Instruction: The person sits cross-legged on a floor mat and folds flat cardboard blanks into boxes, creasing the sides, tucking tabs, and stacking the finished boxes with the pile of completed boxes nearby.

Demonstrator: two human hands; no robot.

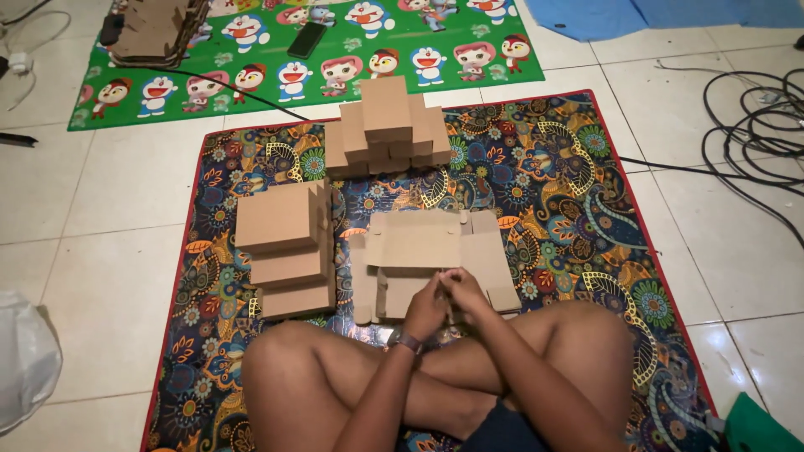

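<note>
Person sits cross-legged on a patterned mat (569,192) spread over the tiled floor (109,251). Both hands meet at the near edge of a flat, unfolded cardboard box blank (427,251), which lies about mid-mat, just in front of the knees. Left hand (425,308), w/ a watch on the wrist, has fingers curled onto the blank's near flap; right hand (466,291) pinches the same flap right beside it, the two hands touching.

To the left of the blank, near the mat's left edge, sits a stack of folded flat boxes (285,251). At the mat's far edge, a pile of small closed boxes (387,125).

Beyond, a green cartoon play mat (352,50) carries a dark phone (306,39) & more cardboard (159,29) at its far-left corner. Black cables (754,125) coil on the tiles at right.
</note>
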